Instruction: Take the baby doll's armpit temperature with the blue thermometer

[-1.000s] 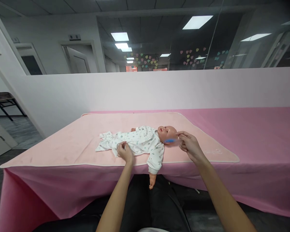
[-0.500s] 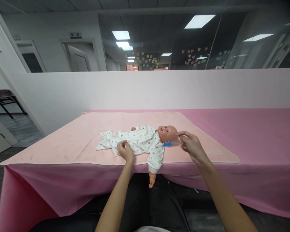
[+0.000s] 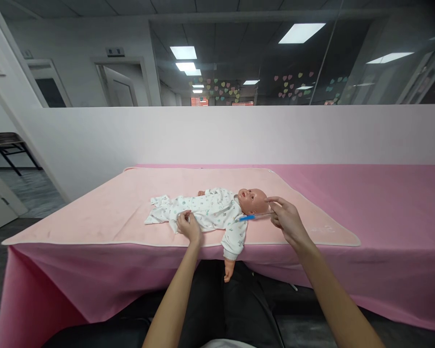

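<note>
A baby doll [image 3: 203,210] in a white patterned outfit lies on its back, its head [image 3: 253,200] to the right. Its near arm hangs over the table edge. My right hand [image 3: 288,220] is closed on a thin clear stick with a blue end [image 3: 248,218], which points left past the doll's neck and shoulder. The index finger of that hand reaches out to the side of the doll's head. My left hand [image 3: 189,227] rests by the doll's hip and upper leg with curled fingers; what they pinch, if anything, is too small to tell.
Beneath the doll is a light pink mat [image 3: 105,212] with a pale border, spread on a pink tablecloth [image 3: 391,208]. A white half-wall [image 3: 239,135] with glass above stands behind the table. My legs [image 3: 224,309] are under the front edge.
The blue end of the stick has shifted slightly left along the doll's shoulder. Both hands stay nearly in place, and the doll lies as before.
</note>
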A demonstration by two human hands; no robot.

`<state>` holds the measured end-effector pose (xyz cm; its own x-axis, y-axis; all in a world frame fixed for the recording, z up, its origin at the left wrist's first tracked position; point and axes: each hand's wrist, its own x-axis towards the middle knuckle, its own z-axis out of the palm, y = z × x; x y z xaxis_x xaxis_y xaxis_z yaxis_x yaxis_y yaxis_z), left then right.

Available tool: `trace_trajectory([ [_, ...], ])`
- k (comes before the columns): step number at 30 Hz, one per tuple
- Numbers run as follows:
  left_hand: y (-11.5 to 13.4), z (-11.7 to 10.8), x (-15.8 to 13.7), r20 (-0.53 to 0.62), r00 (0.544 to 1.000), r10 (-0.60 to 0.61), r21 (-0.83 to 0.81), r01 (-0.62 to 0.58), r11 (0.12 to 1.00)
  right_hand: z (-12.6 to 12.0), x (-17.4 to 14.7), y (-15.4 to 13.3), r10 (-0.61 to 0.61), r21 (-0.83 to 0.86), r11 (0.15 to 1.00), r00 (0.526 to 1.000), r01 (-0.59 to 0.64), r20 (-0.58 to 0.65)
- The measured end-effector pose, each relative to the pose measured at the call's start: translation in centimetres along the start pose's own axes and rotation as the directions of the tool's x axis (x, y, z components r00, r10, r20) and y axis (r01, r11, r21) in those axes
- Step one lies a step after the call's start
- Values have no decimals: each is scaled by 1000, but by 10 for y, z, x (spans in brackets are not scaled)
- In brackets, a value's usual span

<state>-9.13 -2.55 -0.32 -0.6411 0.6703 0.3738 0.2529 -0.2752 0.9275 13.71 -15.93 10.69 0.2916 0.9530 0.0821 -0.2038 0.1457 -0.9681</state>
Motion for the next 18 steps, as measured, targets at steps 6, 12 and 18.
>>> trace_trajectory([
  [6, -1, 1, 1, -3, 1000, -2, -12, 2, 1000, -6, 11, 8, -79, -69, 995, 989, 71, -123],
  [12, -1, 1, 1, -8, 1000, 8, -11, -8, 1000, -16, 22, 20, -34, -113, 993, 992, 21, -118],
  [18, -1, 0, 2, -11, 1000, 20, -11, -20, 1000, -22, 27, 34, -7, -128, 992, 994, -7, -113],
])
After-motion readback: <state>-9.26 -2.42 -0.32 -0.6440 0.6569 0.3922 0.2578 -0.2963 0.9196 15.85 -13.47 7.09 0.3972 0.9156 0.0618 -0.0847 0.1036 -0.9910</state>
